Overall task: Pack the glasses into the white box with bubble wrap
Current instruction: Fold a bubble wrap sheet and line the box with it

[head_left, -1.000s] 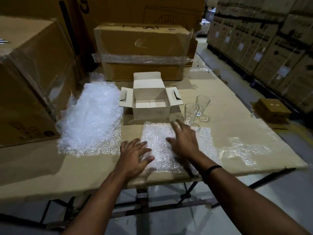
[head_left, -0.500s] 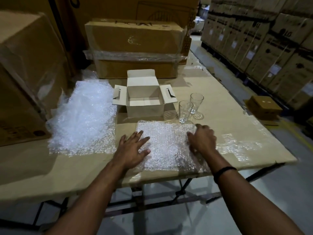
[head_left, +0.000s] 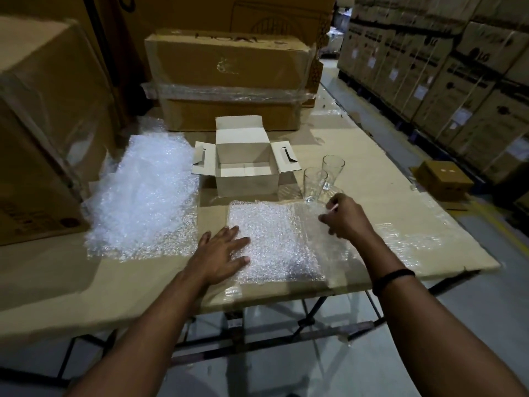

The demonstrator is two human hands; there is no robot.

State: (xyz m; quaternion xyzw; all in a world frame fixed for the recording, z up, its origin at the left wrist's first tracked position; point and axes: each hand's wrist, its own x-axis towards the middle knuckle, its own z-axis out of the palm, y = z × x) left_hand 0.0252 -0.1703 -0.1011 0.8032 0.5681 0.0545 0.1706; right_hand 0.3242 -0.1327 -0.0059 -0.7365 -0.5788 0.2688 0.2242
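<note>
Head cam: my left grip (head_left: 220,253) lies flat, pinning the bubble wrap sheet (head_left: 272,239); right grip (head_left: 346,217) pinches its far edge. Glasses (head_left: 315,181) stand just beyond that grip, white box (head_left: 246,184) open further left. Laying-out step, I reckon; next I'd fetch a glass.

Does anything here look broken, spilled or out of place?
Nothing stands out. Both glasses stand upright and look intact beside the open white box. The bubble wrap sheet is only raised at its right edge, where the right hand pinches it.

text: "LG" | on: stacked cartons (head_left: 483,57) at right; other carton print unreadable
</note>
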